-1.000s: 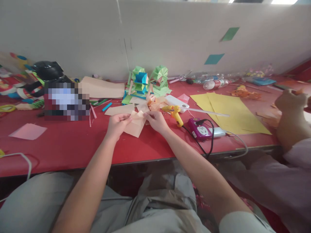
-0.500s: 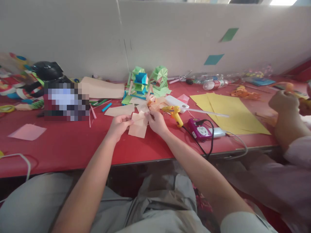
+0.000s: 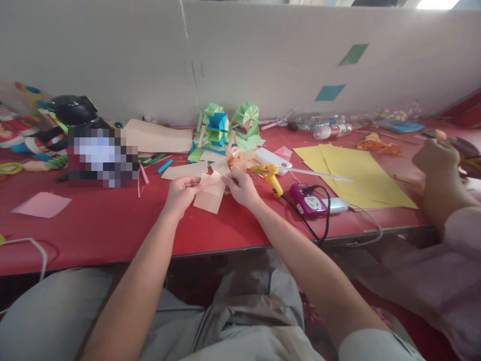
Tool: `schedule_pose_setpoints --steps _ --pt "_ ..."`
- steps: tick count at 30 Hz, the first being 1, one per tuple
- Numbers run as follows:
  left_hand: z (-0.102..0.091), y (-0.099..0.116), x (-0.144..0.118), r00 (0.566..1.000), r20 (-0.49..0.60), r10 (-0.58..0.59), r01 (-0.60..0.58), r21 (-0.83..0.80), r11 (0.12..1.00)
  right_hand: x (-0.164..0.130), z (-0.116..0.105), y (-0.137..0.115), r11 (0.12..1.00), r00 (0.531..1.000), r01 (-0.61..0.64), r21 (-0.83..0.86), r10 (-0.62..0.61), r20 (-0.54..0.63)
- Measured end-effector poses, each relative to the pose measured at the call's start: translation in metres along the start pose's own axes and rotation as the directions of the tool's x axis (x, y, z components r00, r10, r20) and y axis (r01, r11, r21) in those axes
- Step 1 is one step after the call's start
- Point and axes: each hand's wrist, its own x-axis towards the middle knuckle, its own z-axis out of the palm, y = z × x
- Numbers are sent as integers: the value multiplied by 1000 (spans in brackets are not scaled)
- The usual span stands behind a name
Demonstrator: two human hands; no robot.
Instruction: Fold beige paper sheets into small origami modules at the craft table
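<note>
A creased sheet of pale peach paper (image 3: pixel 209 199) is held up over the red table (image 3: pixel 143 225). My left hand (image 3: pixel 183 194) pinches its left side between thumb and fingers. On the right side, my right hand (image 3: pixel 242 188) grips the upper edge with thumb and fingertips. Just beyond the hands lie more peach paper (image 3: pixel 185 170) and a small folded orange paper piece (image 3: pixel 236 159). Behind these stand green and blue folded paper models (image 3: pixel 219 125). A yellow glue gun (image 3: pixel 271 178) with a long clear glue stick lies close to my right hand.
A purple power strip (image 3: pixel 310 201) with a black cable sits right of the glue gun. Yellow paper sheets (image 3: pixel 361 175) and plastic bottles (image 3: pixel 330 130) lie farther right. Another person's hand (image 3: pixel 438 158) is at the right edge. Pink paper (image 3: pixel 42 204) lies left.
The held paper has shifted slightly left and its lower part has tilted. Both my hands have moved a little left with it. The other person's hand has shifted slightly.
</note>
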Motion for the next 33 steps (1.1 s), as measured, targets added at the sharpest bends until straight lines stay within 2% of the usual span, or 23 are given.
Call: schedule_pose_setpoints --steps 3,7,12,21,24,28,33 --pt "0 1 0 1000 5 20 -20 -5 1000 0 -1 -1 1000 1000 15 22 -15 7" --pt "0 2 -2 998 19 61 -61 -10 998 -2 -2 -8 997 996 -16 82 9 88" --pt "5 7 -8 992 107 72 -73 5 997 -5 -2 -13 993 990 98 -73 -90 110" --pt "8 11 -16 975 211 75 -81 21 996 -6 0 -13 993 991 88 -73 -79 111" --pt "7 9 -15 975 200 97 -107 40 993 -5 1 -13 995 988 95 -41 -89 123" --pt "7 9 -14 987 147 71 -78 46 996 -4 2 -12 995 989 97 -24 -94 116" --pt "5 12 -14 988 141 65 -69 25 997 -3 3 -11 997 988 39 74 -49 143"
